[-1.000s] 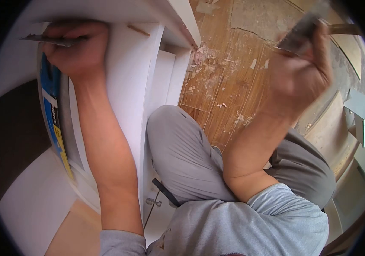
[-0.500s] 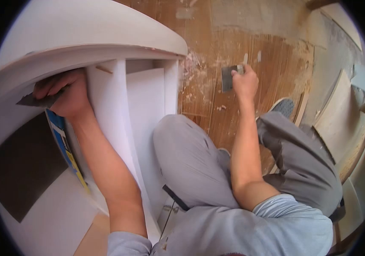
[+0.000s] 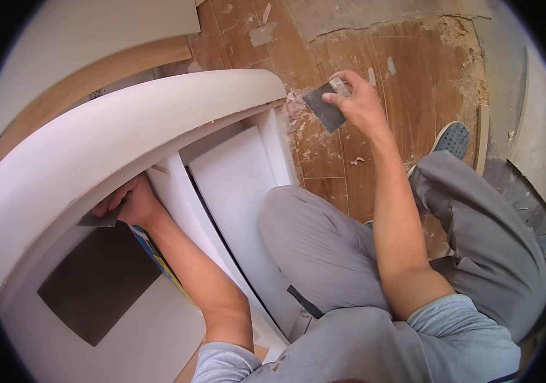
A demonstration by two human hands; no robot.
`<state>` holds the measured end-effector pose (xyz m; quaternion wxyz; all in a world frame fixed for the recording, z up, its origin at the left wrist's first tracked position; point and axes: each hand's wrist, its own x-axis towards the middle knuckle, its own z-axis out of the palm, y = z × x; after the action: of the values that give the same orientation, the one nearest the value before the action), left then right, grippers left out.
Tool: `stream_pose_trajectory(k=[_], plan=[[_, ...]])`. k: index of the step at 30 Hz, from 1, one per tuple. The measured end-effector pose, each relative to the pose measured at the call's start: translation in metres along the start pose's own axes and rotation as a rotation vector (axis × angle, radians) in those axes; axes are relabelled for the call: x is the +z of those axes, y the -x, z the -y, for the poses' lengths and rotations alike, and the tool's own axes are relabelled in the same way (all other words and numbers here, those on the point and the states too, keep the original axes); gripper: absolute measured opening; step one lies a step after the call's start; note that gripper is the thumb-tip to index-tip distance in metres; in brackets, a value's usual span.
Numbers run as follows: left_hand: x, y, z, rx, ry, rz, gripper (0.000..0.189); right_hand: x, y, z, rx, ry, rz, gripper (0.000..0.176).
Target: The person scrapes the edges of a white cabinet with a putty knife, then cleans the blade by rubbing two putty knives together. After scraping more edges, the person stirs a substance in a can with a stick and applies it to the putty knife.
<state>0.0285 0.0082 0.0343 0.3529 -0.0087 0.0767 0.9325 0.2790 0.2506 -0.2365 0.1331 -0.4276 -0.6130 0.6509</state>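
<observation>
My left hand (image 3: 131, 199) reaches in under the curved white top (image 3: 158, 121) of a cabinet. Its fingers are closed on a putty knife (image 3: 102, 219), whose grey blade points left; the handle is hidden in the hand. Out over the wooden floor, my right hand (image 3: 363, 105) grips a second putty knife (image 3: 324, 110) with a wide dark blade, thumb resting on it. That blade is apart from the cabinet's rounded end.
White upright panels (image 3: 186, 198) divide the cabinet. A dark square sheet (image 3: 100, 281) lies inside, near a blue and yellow strip (image 3: 158, 255). Scraps litter the wooden floor (image 3: 330, 166). Broken boards (image 3: 541, 121) lean at the right.
The view has shifted, so the cabinet sits lower and farther right in the picture. The right putty knife has tilted and come nearer the cabinet's end. Both hands keep their holds.
</observation>
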Motion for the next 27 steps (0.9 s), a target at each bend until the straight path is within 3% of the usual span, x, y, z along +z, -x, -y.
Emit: stream_pose_trajectory(k=[11, 13, 17, 23, 27], plan=[[-0.004, 0.003, 0.000, 0.062, 0.051, -0.020, 0.032, -0.007, -0.010, 0.013, 0.091, 0.022, 0.205, 0.039], [-0.002, 0.003, 0.000, 0.050, 0.026, -0.009, 0.032, -0.001, -0.007, 0.011, 0.048, -0.078, 0.223, 0.029], [-0.002, 0.003, 0.000, 0.050, 0.098, -0.032, 0.031, 0.002, -0.005, 0.030, 0.140, -0.081, 0.329, 0.035], [-0.006, 0.004, 0.001, 0.151, -0.015, -0.012, 0.037, 0.008, -0.014, 0.036, 0.168, -0.126, 0.356, 0.036], [-0.024, 0.011, -0.029, 0.054, 0.031, 0.033, 0.028, 0.006, -0.020, 0.035, 0.119, -0.086, 0.343, 0.036]])
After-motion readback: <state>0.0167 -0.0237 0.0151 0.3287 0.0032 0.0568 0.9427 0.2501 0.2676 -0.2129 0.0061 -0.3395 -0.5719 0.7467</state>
